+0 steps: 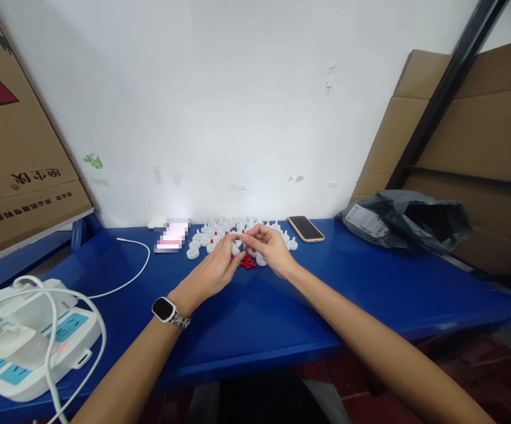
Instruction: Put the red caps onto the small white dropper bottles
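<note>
Several white nozzle caps (192, 253) stand in a cluster at the far side of the blue table. A few carry small red tips, and a pile of loose red tips (248, 262) lies just below my hands. My left hand (213, 272), with a watch on its wrist, is closed around a white nozzle cap (236, 248) between thumb and fingers. Right beside it, my right hand (272, 250) pinches thumb and forefinger together at the top of that cap. Whatever sits in this pinch is too small and covered to make out.
A phone (305, 228) lies right of the caps, and a grey plastic bag (408, 221) farther right. At left are a white power strip (35, 341) with looped cables and a blurred pink-white item (172, 235). Cardboard (26, 129) flanks the blue table (361, 282); a white wall closes the back.
</note>
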Demonstrator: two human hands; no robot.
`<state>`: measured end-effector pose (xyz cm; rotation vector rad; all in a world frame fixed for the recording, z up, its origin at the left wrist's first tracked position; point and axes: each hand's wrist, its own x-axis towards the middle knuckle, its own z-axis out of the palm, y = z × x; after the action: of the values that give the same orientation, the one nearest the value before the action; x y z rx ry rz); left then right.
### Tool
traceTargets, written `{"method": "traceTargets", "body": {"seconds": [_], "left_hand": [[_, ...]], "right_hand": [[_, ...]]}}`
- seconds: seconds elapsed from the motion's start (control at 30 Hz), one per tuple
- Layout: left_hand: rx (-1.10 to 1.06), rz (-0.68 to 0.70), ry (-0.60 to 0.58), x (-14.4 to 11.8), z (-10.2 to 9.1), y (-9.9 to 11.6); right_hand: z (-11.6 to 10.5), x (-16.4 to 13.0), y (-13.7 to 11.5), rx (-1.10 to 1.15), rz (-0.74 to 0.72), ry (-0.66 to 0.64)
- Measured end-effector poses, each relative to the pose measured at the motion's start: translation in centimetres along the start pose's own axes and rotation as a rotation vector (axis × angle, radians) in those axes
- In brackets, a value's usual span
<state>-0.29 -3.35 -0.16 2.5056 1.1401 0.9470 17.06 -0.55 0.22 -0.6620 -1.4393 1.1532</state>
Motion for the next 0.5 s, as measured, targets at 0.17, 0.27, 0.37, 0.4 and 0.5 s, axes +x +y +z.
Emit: {"method": "traceTargets", "body": {"seconds": [0.17,0.27,0.37,0.4,0.5], "left_hand": [[0.027,0.001,0.006,0.0,0.3,-0.4],[0.027,-0.011,-0.023,-0.1,0.3,-0.5],[0.031,-0.016,-0.028,0.0,0.3,-0.6],[0.036,-0.017,-0.023,0.1,0.4,-0.7],[0.069,-0.007,0.040,0.6,0.4,-1.2]], "right_hand": [[0.4,-0.1,-0.1,-0.016,-0.004,0.016],[0.5,-0.2,0.0,-0.039,-0.013,0.011],[0.5,-0.2,0.0,-0.074,-0.022,-0.012],[0.4,-0.1,0.0,-0.091,-0.029,-0.020],[-0.2,0.6,-0.1,-0.194,-0.061,-0.035]]}}
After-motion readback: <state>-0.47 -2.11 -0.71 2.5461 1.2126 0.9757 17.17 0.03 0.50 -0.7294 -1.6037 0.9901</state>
